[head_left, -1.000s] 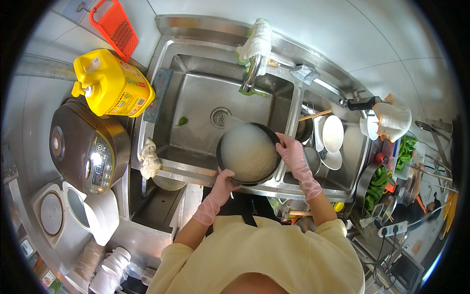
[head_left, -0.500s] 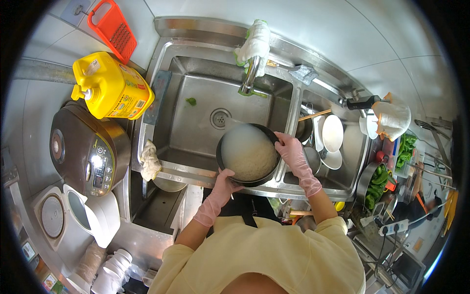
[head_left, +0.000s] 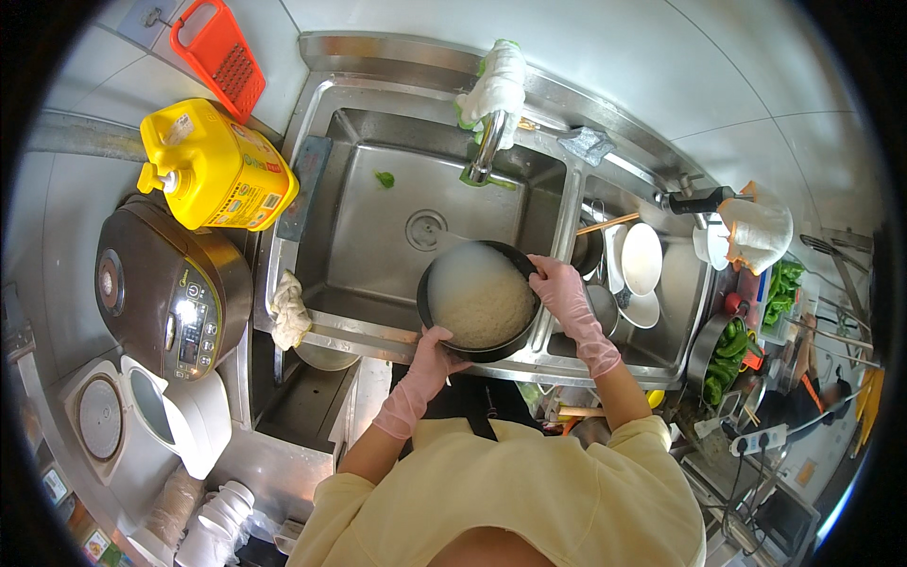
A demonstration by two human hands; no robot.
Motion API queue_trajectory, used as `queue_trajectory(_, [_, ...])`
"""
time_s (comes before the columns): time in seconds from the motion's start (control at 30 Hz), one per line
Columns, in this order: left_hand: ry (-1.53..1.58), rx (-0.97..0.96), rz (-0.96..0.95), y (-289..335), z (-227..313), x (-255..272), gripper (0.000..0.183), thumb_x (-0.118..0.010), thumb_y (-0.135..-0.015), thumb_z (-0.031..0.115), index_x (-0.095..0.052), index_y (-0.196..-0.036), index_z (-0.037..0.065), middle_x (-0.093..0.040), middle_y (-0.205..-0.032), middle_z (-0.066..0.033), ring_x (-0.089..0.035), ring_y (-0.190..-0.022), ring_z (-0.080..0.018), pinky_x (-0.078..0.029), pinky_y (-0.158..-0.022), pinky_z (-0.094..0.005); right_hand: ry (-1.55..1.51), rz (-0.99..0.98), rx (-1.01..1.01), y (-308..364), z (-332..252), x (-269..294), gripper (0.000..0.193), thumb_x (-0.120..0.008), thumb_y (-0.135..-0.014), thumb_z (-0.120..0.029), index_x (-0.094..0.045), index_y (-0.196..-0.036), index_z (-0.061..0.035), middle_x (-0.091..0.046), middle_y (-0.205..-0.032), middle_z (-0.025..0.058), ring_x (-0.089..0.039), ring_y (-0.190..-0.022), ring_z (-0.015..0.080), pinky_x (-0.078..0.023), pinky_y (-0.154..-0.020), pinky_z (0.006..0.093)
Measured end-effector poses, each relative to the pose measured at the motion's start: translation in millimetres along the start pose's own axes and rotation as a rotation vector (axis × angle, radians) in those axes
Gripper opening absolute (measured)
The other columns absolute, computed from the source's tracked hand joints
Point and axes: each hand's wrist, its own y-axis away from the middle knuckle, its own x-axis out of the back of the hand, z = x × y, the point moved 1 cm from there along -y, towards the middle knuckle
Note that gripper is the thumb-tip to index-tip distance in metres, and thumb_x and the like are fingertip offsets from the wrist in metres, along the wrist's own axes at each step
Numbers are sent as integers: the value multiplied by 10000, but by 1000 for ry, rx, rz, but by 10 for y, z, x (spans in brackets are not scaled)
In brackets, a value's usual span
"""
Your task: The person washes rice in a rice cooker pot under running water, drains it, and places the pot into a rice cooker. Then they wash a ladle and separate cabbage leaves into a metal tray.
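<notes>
A dark round pot [head_left: 518, 346] is held over the near edge of the left sink basin, tilted slightly away from me. White rice [head_left: 487, 307] lies in it under cloudy water [head_left: 470, 269], which reaches the far rim; a thin trickle seems to run from there toward the drain [head_left: 426, 230]. My left hand [head_left: 435, 357], in a pink glove, grips the pot's near left rim. With its matching glove, my right hand [head_left: 559, 288] holds the right rim. The fingers under the pot are hidden.
The faucet [head_left: 487, 151], draped with a white cloth [head_left: 498, 85], stands behind the pot. Bowls [head_left: 642, 257] and chopsticks [head_left: 607, 223] fill the right basin. At left are a yellow jug [head_left: 227, 170], a rice cooker [head_left: 175, 283] and a rag [head_left: 289, 310]. A green leaf [head_left: 384, 179] lies in the left basin.
The leaf in the basin has drifted a little away and to the right. Water now covers more of the drain. Both hands and the pot have hardly moved.
</notes>
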Motion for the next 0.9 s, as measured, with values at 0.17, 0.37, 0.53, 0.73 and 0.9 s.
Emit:
queue_trajectory(0.17, [21, 14, 26, 17, 14, -16, 676, -576, -723, 361, -411, -1328, 108, -498, -1287, -128, -491, -1168, -309, -402, -960, -519, 13, -15, 0, -26, -18, 0, 370, -586, -764, -162, -653, -1118, -79, -667, -929, 179, -640, -879, 354, -506, -790, 418])
queue_trajectory(0.37, [47, 53, 17, 16, 20, -22, 696, -568, -726, 358, -397, -1346, 90, -485, -1308, -139, -479, -1185, -319, -386, -989, -539, 35, -51, -19, -42, -61, 24, 381, -583, -759, -162, -653, -1124, -77, -670, -933, 186, -641, -887, 358, -505, -800, 416])
queue_trajectory(0.53, [56, 74, -38, 31, 41, -43, 703, -565, -732, 354, -384, -1353, 80, -470, -1314, -162, -469, -1196, -325, -388, -988, -544, 40, -50, -43, -80, -41, -2, 382, -581, -756, -168, -658, -1118, -75, -671, -938, 191, -643, -896, 355, -506, -811, 414])
queue_trajectory(0.73, [67, 76, -48, 68, 69, -74, 712, -564, -737, 344, -362, -1366, 78, -466, -1309, -176, -471, -1194, -343, -395, -985, -549, 48, -60, -34, -103, -4, -26, 387, -575, -758, -167, -658, -1126, -80, -672, -943, 192, -644, -902, 351, -507, -819, 411])
queue_trajectory(0.9, [66, 89, -46, 65, 65, -76, 705, -558, -737, 348, -372, -1362, 81, -464, -1320, -171, -469, -1203, -342, -398, -982, -550, 79, -35, -29, -107, -44, -18, 382, -580, -758, -138, -652, -1130, -90, -665, -920, 189, -657, -877, 322, -513, -798, 362])
